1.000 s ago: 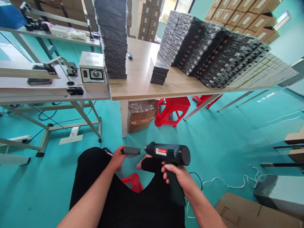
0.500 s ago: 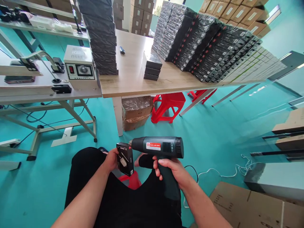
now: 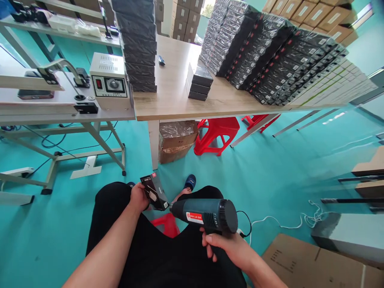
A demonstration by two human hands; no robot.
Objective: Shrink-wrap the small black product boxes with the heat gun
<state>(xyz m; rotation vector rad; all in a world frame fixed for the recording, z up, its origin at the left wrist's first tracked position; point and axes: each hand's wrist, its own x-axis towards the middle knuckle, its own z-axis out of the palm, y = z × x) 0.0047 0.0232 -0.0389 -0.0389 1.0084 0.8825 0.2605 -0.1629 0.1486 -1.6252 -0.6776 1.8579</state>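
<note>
My left hand (image 3: 139,197) grips a small black box (image 3: 155,191) by its left side, over my lap. The box is tilted, and one face shows a white picture printed on it. In my right hand (image 3: 220,244) is a dark teal heat gun (image 3: 201,214) with a red and white label, held by its handle. Its nozzle points left at the lower right corner of the box, very close to it; I cannot tell whether they touch. The fingertips of my left hand behind the box are partly hidden.
Ahead stands a wooden table (image 3: 171,108) with a short stack of boxes (image 3: 199,86) and tall wrapped stacks (image 3: 258,52). At left is a sealing machine (image 3: 109,80). Below are a red stool (image 3: 217,134) and an open carton (image 3: 177,140). Another carton (image 3: 318,260) lies at lower right.
The heat gun has moved down, its nozzle going from the box's upper edge to its lower right corner. My left hand has tilted the box and shifted it slightly left.
</note>
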